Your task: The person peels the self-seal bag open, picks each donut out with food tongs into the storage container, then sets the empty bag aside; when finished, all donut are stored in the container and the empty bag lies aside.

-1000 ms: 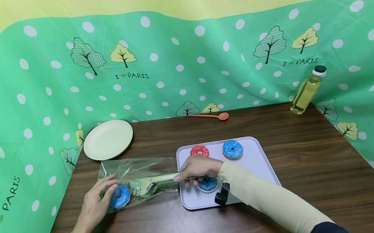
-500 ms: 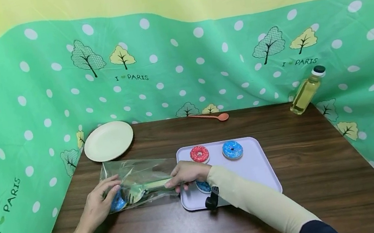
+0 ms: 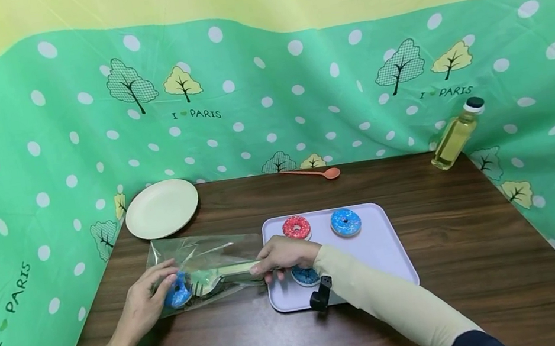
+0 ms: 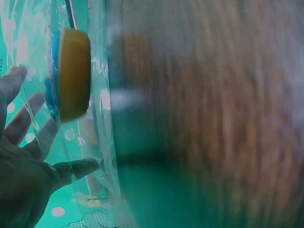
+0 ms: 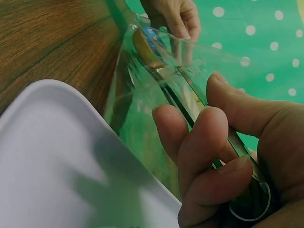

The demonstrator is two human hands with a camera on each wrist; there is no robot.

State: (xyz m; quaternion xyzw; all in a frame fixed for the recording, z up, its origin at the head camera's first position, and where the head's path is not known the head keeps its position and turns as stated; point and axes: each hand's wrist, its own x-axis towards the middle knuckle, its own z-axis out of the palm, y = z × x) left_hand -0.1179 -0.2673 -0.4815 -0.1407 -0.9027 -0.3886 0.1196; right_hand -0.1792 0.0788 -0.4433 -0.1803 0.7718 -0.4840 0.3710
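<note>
My right hand (image 3: pixel 286 253) grips metal tongs (image 3: pixel 240 269) over the tray's left edge. Their forked tips (image 3: pixel 203 286) lie inside a clear plastic bag (image 3: pixel 202 247), close beside a blue donut (image 3: pixel 178 290). In the right wrist view, fingers and thumb curl round the tong arms (image 5: pixel 178 102). My left hand (image 3: pixel 143 301) rests at the bag's left end, next to that donut. Seen in the left wrist view, its fingers (image 4: pixel 42 137) are spread apart against the plastic, with the donut's tan side (image 4: pixel 75 76) toward the camera. Whether the tips touch the donut, I cannot tell.
The lilac tray (image 3: pixel 374 278) bears a red donut (image 3: pixel 296 227), a blue donut (image 3: pixel 346 222) and a darker blue donut (image 3: pixel 305 276) partly under my right hand. A white plate (image 3: pixel 161 208), an orange spoon (image 3: pixel 330 173) and an oil bottle (image 3: pixel 455 137) stand farther back.
My right hand and the tongs moved left, deeper into the bag, then slightly back right. The bagged donut shifted a little beside the left hand, which has stayed nearly still.
</note>
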